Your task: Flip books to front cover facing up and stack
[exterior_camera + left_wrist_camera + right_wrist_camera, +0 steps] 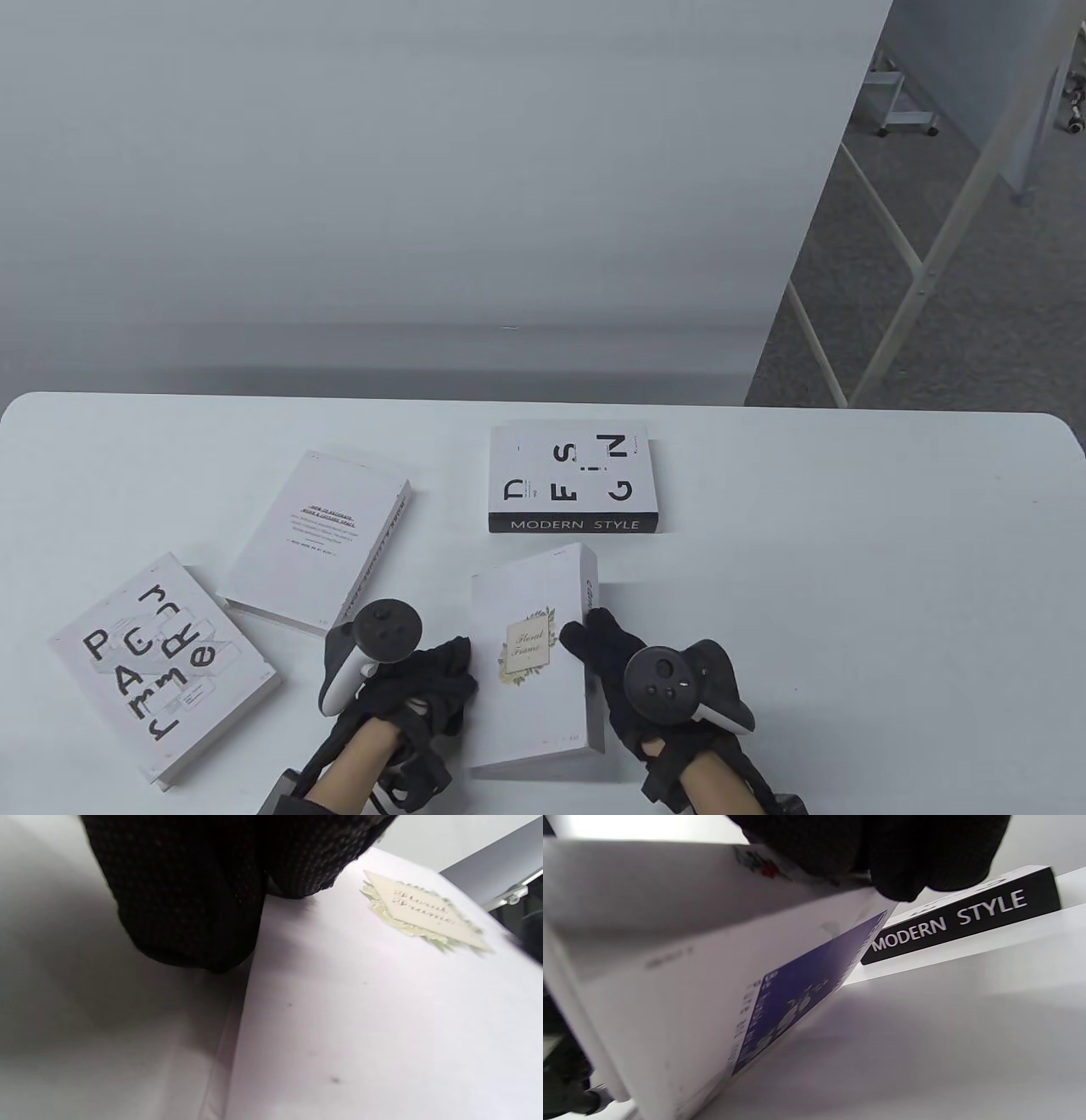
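Book in hand: Floral Frame book (pixel 530 658) sits between the two hands, front cover with its cream label up, right edge lifted off the table (pixel 848 552) in the right wrist view, so it is tilted rather than flat.
Right hand (pixel 628 662): fingers (pixel 895 861) curl over the top of the book's right edge, and the underside with a blue printed panel shows below them; thumb is hidden, so I judge this a grip on that edge but cannot confirm it.
Left hand (pixel 424 679): fingers (pixel 191 908) rest at the book's left long edge, touching it where cover meets table; they are bunched, not spread, and how far they wrap under cannot be told.
Key relation: book's long axis runs away from the person, roughly parallel to both sets of fingers, so each hand meets a long edge sideways; both are equally close.
Stack target, as a judgement: DESIGN book (pixel 575 477), with MODERN STYLE on its spine, lies front up just beyond the fingertips, near but apart from the held book's far end.
Next move, as a judgement: carry the book forward, past the fingertips, and set it square on that one.
Other books: white text-cover book (pixel 316 543) lies beyond and left of the left fingers; scattered-letters book (pixel 161 666) lies well left of them.
Risk: one-edge lift could let the book slide toward the left fingers.
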`<state>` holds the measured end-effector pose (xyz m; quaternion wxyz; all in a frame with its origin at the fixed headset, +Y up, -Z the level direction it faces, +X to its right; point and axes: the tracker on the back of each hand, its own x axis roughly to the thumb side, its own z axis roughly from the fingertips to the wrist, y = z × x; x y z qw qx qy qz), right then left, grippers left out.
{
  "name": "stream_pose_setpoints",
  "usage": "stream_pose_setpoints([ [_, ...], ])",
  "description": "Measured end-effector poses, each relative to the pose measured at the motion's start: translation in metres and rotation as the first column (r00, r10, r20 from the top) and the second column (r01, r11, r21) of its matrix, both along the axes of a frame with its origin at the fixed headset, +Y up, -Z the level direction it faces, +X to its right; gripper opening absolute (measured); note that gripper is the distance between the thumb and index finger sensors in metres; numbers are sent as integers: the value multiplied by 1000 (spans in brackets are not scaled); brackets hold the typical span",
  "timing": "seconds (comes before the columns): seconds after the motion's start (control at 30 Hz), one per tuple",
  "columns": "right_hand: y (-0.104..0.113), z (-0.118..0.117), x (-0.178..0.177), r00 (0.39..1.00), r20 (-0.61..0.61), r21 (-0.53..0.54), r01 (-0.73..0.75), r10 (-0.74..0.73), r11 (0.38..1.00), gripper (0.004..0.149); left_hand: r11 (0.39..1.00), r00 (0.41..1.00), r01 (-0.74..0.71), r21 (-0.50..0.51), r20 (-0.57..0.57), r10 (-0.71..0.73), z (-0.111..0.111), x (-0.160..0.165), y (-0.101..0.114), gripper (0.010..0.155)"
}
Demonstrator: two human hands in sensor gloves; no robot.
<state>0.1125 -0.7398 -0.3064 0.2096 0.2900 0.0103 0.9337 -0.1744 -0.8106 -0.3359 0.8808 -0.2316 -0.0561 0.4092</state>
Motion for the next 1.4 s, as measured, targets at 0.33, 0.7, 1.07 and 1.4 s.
stream_pose_setpoints([
  [0.33,-8,12,-17,983,-77,132,-157,168,979,78,999,999,32,8,11,-32,-1,-4,1,61],
  [0.7,-8,5,-4,990,-51,133,-124,131,983,76,895,931,331,300,53,-362,1,6,29,72],
  [1.07,-12,-13,28,951,158,-145,287,-264,947,70,571,832,464,678,-111,-544,24,3,126,76],
  [1.4,-16,-21,48,771,382,-186,605,-510,774,70,453,734,564,691,-167,-659,38,-26,166,99],
])
